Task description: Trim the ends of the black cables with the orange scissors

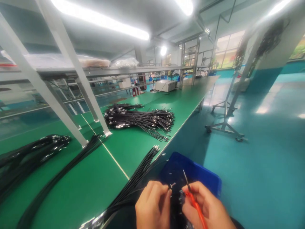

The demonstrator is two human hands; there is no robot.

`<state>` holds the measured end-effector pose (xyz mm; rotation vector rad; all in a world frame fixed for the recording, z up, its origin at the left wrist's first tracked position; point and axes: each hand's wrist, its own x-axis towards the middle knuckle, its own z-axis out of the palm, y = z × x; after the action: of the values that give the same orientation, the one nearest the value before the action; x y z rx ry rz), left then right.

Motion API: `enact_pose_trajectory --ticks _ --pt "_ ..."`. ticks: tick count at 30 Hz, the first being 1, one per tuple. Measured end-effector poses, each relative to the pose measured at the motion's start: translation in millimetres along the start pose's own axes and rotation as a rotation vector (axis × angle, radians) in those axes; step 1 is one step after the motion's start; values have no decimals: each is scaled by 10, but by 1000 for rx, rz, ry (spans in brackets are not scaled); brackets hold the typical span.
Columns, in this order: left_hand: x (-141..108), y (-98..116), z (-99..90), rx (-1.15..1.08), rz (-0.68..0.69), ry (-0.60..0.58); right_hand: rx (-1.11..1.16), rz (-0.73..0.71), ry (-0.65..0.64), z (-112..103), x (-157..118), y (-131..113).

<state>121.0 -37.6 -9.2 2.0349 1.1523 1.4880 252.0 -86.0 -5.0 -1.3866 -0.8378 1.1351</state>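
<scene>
At the bottom centre, my left hand [153,203] pinches a small metal-tipped cable end [172,185] between thumb and forefinger. Just to its right, my right hand [205,203] is closed round an orange-handled tool [196,206], whose thin dark tip points up and left. The two hands are apart, over the near side of a blue bin [209,176]. Left of my left hand, a bundle of black cables [140,168] with light metal ends lies across the table edge. Small shiny parts show dimly below my right hand.
On the green table [119,143] lie a large black cable pile [143,119] and more bundles [69,162] at left. Metal uprights [69,57] rise from it. A white box [166,85] stands farther back; a wheeled stand [225,124] is on the floor at right.
</scene>
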Motion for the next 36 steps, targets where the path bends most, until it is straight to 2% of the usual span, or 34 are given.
enact_pose_trajectory --ticks 4,8,11,15,21,28,32,36 --pt "-34 -4 26 115 53 -10 53 -120 95 37 22 -44" --pt "-11 4 18 -27 -3 -82 195 -179 171 124 15 -128" --pt "41 15 -43 -138 -44 -162 288 -195 160 210 28 -191" --pt "76 17 -136 -250 -112 -269 390 -126 79 315 30 -217" --pt "11 -2 -134 -534 -439 -214 503 27 -47 368 -68 -186" --pt "39 26 -146 -871 -612 -275 537 42 -79 352 -78 -166" --pt "63 9 -166 -880 -622 -285 555 65 -36 342 -52 -134" --pt "99 -96 -242 -801 -673 -356 526 72 0 309 12 -95"
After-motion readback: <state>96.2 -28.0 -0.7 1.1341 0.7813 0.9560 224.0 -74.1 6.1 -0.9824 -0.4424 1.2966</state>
